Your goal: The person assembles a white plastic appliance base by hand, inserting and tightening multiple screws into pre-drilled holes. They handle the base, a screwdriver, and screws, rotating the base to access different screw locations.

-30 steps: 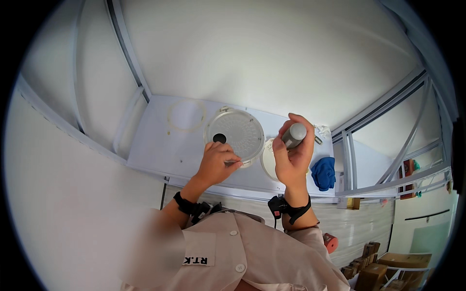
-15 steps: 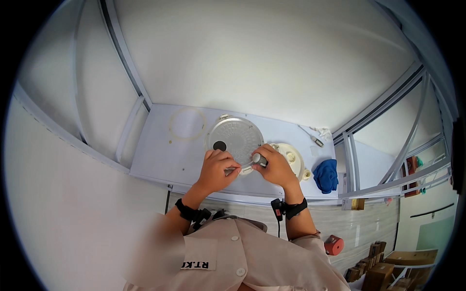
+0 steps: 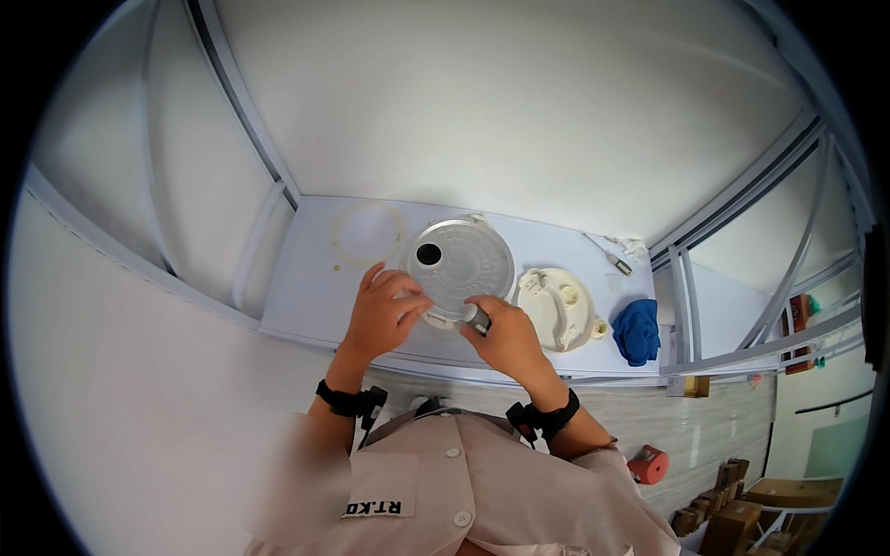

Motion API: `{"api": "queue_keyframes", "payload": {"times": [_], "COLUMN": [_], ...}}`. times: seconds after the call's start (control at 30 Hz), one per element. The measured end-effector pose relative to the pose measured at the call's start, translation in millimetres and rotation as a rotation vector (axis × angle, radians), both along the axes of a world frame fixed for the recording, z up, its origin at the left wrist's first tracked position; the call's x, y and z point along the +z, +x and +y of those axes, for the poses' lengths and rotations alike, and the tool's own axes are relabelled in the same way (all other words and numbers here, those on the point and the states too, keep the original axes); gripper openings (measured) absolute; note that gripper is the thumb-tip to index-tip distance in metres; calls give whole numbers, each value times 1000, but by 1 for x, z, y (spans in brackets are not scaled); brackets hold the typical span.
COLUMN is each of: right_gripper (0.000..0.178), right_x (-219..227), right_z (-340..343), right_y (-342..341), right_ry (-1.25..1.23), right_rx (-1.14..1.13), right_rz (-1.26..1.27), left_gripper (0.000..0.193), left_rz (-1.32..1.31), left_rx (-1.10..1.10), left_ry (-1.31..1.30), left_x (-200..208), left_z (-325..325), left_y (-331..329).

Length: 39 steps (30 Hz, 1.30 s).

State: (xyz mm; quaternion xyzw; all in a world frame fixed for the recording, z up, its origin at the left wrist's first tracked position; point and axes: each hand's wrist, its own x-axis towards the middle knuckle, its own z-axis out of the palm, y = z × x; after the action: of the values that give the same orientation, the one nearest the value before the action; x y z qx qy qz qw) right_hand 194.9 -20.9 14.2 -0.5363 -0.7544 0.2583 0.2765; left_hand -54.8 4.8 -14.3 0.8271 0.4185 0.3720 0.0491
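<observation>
A round silver metal lid [image 3: 468, 264] with a dark round hole lies on the white table, its pale rim and tabs showing around the edge. At its near right edge my right hand [image 3: 508, 338] is closed around a thick grey tool handle [image 3: 476, 320] with a pale round end; the tool's other end is hidden. My left hand [image 3: 380, 315] hovers by the lid's near left edge. Its thumb and forefinger tips meet in a pinch while the other fingers are lifted; anything between the tips is too small to make out.
Right of the lid sits a cream round plastic cover [image 3: 547, 338], with a small cream part [image 3: 599, 328] beside it. Farther right are a blue cloth [image 3: 637, 332] and a grey-handled screwdriver [image 3: 618, 265]. A pale ring [image 3: 336, 250] lies at the left. White frame posts [image 3: 686, 306] border the table.
My left hand has moved left and away from the right hand. My right hand has shifted slightly down, still holding the grey handle. The dark hole now shows fully.
</observation>
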Motion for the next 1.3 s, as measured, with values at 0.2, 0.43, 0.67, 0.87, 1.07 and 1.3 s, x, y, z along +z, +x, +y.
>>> {"api": "queue_keyframes", "payload": {"times": [0.2, 0.43, 0.67, 0.87, 1.07, 1.3], "right_gripper": [42, 43, 44, 43, 43, 37], "right_x": [22, 8, 2, -8, -18, -13], "right_z": [1, 32, 40, 36, 22, -1], "right_y": [5, 32, 36, 36, 31, 3], "right_ry": [-127, 46, -39, -25, -44, 121], "right_rx": [121, 65, 131, 86, 29, 47], "right_rz": [190, 177, 137, 140, 129, 11], "left_gripper": [14, 29, 42, 34, 28, 16], "left_rz": [-49, -65, -116, -63, -6, -93], "left_rx": [86, 4, 37, 37, -28, -1], "left_ry": [18, -80, -120, -115, -260, -253], "left_x": [2, 17, 10, -1, 11, 4], "left_z": [9, -3, -7, -5, -5, -2], "left_y": [-25, -3, 29, 37, 27, 35]}}
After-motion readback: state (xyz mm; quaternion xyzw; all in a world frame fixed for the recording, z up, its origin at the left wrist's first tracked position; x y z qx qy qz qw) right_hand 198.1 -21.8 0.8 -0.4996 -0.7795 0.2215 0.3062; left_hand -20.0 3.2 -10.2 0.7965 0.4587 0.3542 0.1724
